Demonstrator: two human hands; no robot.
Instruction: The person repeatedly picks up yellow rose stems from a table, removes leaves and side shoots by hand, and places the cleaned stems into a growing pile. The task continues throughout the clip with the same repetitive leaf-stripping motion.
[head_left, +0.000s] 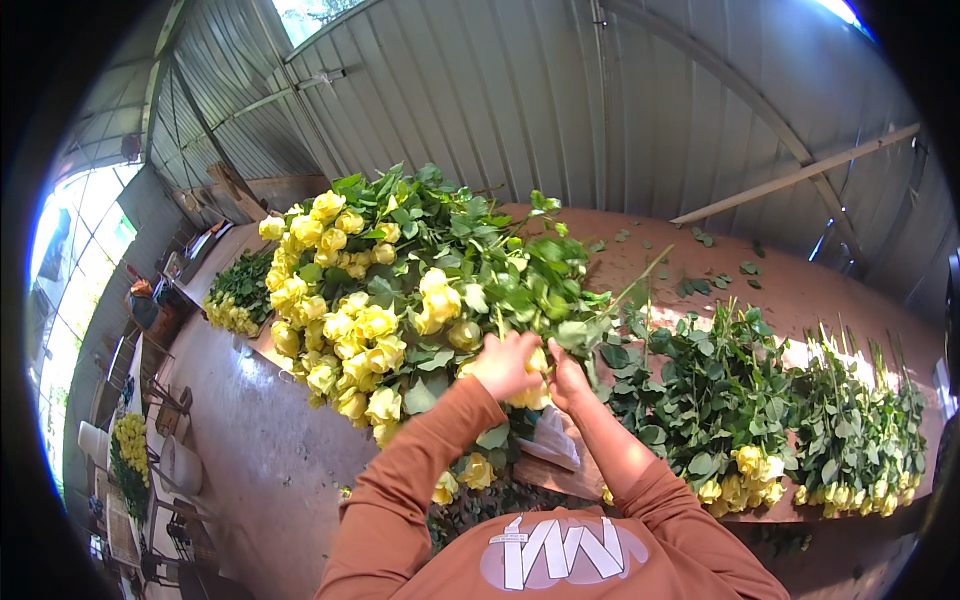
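A large heap of yellow roses (352, 337) with green leaves lies on the table, left of and beyond my hands. My left hand (508, 366) is at the heap's near right side, its fingers bent around a stem just above a yellow rose bloom. My right hand (568, 379) is close beside it, fingers on the leafy stems at the bloom's right; its exact grip is partly hidden. Leafy stems reach up and right from my hands. Further right, two sorted piles of yellow roses, a nearer one (705, 397) and a farther one (859, 427), lie with blooms towards the front edge.
Loose leaves (697, 285) are scattered on the brown table (787, 300). A white cloth or paper (553, 439) lies near the front edge below my hands. Another rose bunch (240, 296) is at the table's far left. White buckets (180, 465) and further roses (131, 442) stand across the floor at left.
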